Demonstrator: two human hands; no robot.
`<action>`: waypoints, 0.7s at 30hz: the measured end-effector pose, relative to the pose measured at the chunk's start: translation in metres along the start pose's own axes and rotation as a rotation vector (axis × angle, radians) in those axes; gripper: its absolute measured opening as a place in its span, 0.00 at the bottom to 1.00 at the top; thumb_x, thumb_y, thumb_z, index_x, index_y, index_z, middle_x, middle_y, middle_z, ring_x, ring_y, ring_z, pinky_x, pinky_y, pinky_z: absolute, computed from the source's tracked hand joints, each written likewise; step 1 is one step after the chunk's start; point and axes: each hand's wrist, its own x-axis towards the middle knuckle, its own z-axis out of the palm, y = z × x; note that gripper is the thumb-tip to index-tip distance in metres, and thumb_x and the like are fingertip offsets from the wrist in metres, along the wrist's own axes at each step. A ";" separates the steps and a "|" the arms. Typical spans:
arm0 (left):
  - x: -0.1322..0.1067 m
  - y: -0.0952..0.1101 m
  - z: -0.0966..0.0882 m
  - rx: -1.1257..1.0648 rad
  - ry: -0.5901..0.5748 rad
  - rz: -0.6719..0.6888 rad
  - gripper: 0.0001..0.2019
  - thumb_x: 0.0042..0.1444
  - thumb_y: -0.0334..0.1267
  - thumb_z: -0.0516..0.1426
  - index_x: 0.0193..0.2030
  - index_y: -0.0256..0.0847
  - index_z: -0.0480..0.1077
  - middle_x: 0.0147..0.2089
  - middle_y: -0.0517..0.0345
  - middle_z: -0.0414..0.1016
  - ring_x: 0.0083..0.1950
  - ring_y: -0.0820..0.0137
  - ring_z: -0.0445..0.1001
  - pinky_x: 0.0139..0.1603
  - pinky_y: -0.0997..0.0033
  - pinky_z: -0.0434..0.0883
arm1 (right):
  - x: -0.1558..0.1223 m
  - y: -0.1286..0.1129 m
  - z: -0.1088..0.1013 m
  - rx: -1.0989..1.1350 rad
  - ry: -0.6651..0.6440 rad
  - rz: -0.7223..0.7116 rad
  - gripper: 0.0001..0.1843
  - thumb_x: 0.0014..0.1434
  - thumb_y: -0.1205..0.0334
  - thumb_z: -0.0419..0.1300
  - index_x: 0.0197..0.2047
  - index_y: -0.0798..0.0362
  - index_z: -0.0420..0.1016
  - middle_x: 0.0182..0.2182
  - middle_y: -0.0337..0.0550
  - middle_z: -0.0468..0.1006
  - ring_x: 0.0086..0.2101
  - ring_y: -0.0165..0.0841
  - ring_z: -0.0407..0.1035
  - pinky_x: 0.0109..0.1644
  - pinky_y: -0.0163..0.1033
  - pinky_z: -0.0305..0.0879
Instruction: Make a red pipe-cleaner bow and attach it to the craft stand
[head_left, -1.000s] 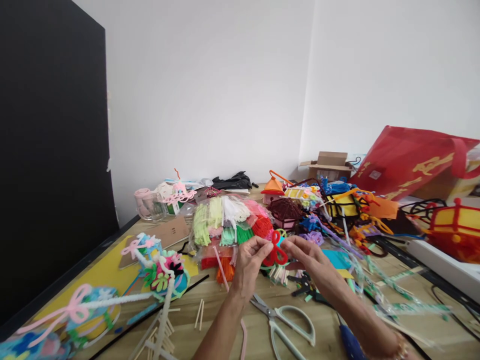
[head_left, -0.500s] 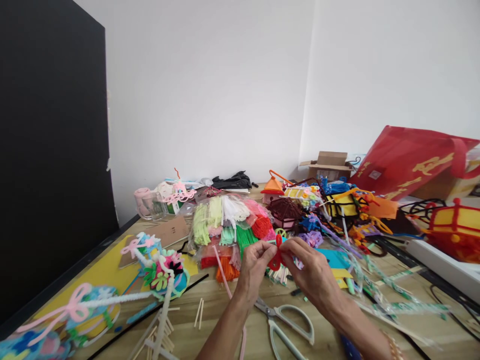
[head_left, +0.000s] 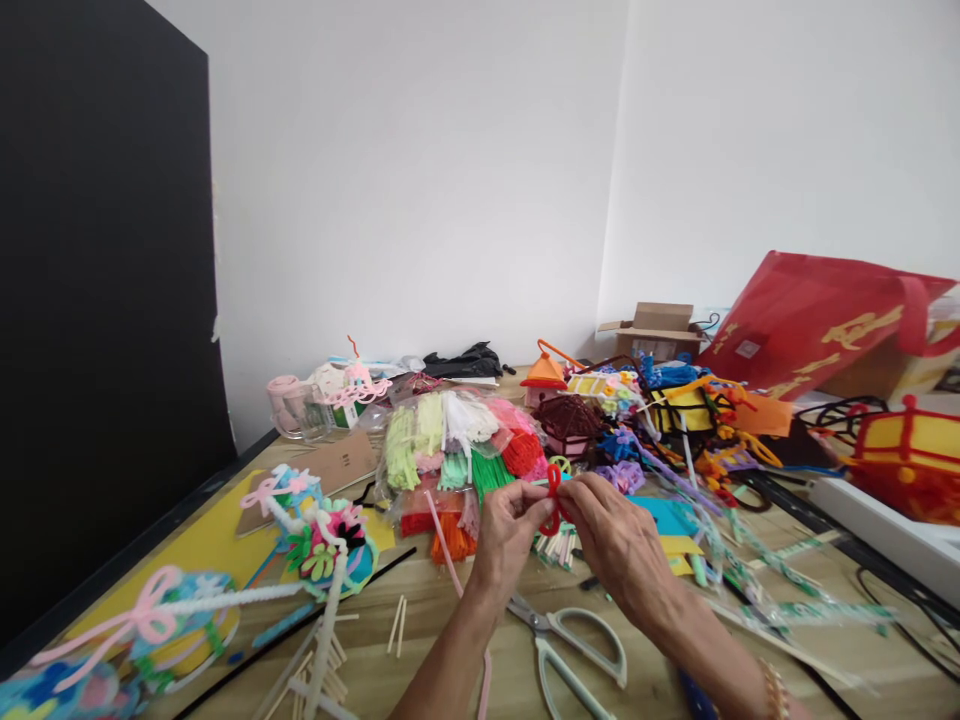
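My left hand (head_left: 506, 535) and right hand (head_left: 619, 545) are both closed in a pinch, their fingertips meeting on a red pipe cleaner (head_left: 553, 487). It is bent into small loops and held in the air just above a bundle of sticks (head_left: 555, 545). Neither hand is released, though my fingers hide the crossing. To do this well, I keep the pinch tight there and work the ends slowly, so the loops stay even and don't spring open.

Just below my hands lie scissors (head_left: 551, 625), with the handles toward me. A pink pipe cleaner (head_left: 444, 548) runs past my left wrist, and a blue-handled tool (head_left: 694, 695) sits half under my right forearm, so I mind both. Bags of pipe cleaners (head_left: 442, 450) crowd the space behind.
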 end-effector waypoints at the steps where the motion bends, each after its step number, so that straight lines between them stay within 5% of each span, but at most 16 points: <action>1: -0.001 -0.001 0.000 0.032 0.006 0.018 0.06 0.44 0.36 0.63 0.26 0.35 0.75 0.22 0.59 0.72 0.25 0.74 0.67 0.28 0.76 0.64 | 0.000 -0.001 0.000 0.035 0.000 0.028 0.12 0.65 0.67 0.44 0.42 0.52 0.68 0.38 0.48 0.72 0.36 0.38 0.66 0.36 0.40 0.58; 7: -0.006 -0.001 0.003 0.325 0.026 0.217 0.06 0.51 0.35 0.59 0.29 0.36 0.74 0.28 0.55 0.74 0.30 0.69 0.70 0.33 0.72 0.66 | 0.006 0.000 -0.003 0.565 -0.064 0.317 0.09 0.62 0.60 0.50 0.32 0.52 0.67 0.27 0.39 0.67 0.28 0.33 0.58 0.34 0.39 0.53; 13: -0.005 0.005 0.000 0.469 -0.063 0.405 0.06 0.53 0.34 0.58 0.28 0.39 0.76 0.30 0.53 0.74 0.35 0.66 0.71 0.39 0.69 0.66 | 0.014 0.017 -0.014 0.922 -0.296 0.370 0.15 0.56 0.51 0.57 0.25 0.54 0.67 0.20 0.33 0.63 0.23 0.27 0.56 0.27 0.33 0.54; 18: -0.001 0.019 -0.015 0.352 -0.328 0.271 0.04 0.50 0.36 0.61 0.29 0.42 0.78 0.31 0.52 0.75 0.35 0.65 0.71 0.40 0.69 0.66 | 0.012 0.022 -0.017 1.184 -0.484 0.467 0.16 0.50 0.50 0.63 0.28 0.56 0.74 0.22 0.36 0.67 0.23 0.27 0.62 0.30 0.34 0.64; 21: 0.001 0.022 -0.022 0.214 -0.365 0.133 0.03 0.49 0.36 0.62 0.29 0.41 0.78 0.30 0.53 0.74 0.33 0.68 0.69 0.36 0.70 0.65 | 0.012 0.018 -0.010 1.297 -0.522 0.531 0.18 0.48 0.48 0.65 0.30 0.56 0.74 0.24 0.37 0.68 0.23 0.27 0.64 0.32 0.38 0.69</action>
